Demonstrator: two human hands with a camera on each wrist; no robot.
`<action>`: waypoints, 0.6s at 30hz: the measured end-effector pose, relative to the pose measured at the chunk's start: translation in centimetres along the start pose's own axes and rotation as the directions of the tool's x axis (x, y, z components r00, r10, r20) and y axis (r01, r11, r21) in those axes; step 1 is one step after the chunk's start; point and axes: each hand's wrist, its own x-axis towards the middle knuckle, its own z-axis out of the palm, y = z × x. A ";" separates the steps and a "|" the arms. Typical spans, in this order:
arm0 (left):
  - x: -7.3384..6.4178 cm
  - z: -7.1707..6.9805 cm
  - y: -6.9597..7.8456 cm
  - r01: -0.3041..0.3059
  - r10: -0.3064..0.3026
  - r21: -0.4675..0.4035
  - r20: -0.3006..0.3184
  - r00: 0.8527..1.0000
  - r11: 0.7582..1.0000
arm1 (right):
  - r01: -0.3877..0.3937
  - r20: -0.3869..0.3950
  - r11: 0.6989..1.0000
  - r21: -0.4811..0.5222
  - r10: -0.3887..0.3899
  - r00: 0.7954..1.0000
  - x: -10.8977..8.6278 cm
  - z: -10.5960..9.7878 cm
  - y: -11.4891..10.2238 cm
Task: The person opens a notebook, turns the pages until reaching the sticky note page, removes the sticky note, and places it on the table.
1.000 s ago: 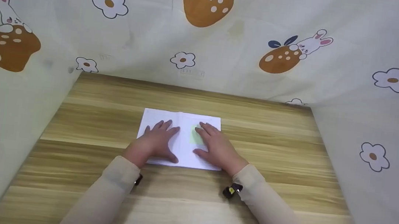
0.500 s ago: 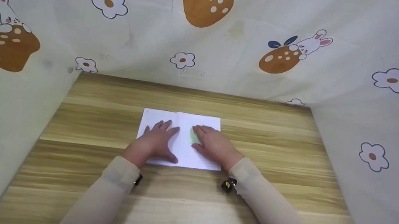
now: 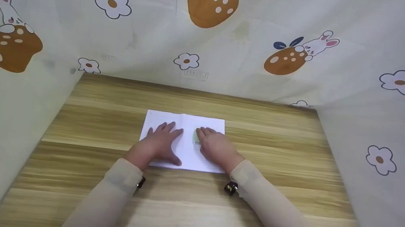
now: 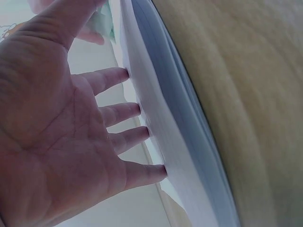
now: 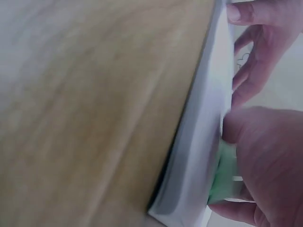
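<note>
An open notebook with white pages point(image 3: 190, 159) lies flat on the wooden table in the head view. Spread over its left page, my left hand point(image 3: 160, 143) presses down with straight fingertips, as the left wrist view also shows at the page point(image 4: 156, 118). On the right page is a pale green sticky note point(image 3: 196, 136), mostly covered by my right hand point(image 3: 218, 147). The right wrist view shows the green note point(image 5: 225, 172) bent up from the paper, pinched between the curled fingers and thumb of that hand.
Wood-grain table point(image 3: 278, 147) surrounds the notebook. A pale curtain point(image 3: 151, 29) printed with rabbits, flowers and orange strawberries encloses the back and both sides. Small dark devices, one of them the right wrist device point(image 3: 231, 188), sit at both wrists.
My right hand has slid slightly left and its fingers and thumb have drawn together on the green sticky note, whose near edge now stands up. The left hand stays put.
</note>
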 end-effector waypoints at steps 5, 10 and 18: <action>-0.1 0.0 0.1 -0.002 0.002 -0.003 -0.004 1.000 1.000 | 0.023 -0.042 0.997 -0.071 -0.026 0.999 0.1 0.1 -0.2; -0.1 -0.1 0.1 0.010 -0.010 0.000 0.004 1.000 1.000 | 0.033 -0.064 0.997 -0.067 -0.037 0.997 0.3 0.2 -0.1; -0.1 -0.2 0.3 0.015 -0.014 -0.006 0.018 1.000 1.000 | -0.059 -0.104 0.935 0.349 0.101 0.989 0.8 0.1 1.8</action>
